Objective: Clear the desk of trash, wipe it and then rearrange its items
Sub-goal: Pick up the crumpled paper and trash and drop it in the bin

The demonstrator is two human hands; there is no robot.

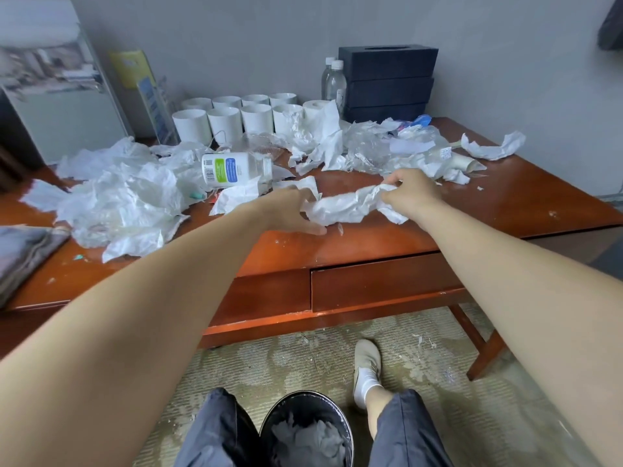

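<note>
A reddish wooden desk is strewn with crumpled white tissue and plastic wrap. Both hands hold one long crumpled white paper just above the desk's middle. My left hand grips its left end and my right hand pinches its right end. A big heap of tissue and plastic lies to the left, and another heap of tissue lies behind the hands. A white bottle lies on its side between them. A black trash bin with paper in it stands on the floor between my legs.
Several white cups, a toilet roll, two water bottles and stacked black boxes line the back. Leaflet holders stand back left. A folded grey cloth lies at the left edge. A drawer is under the desktop.
</note>
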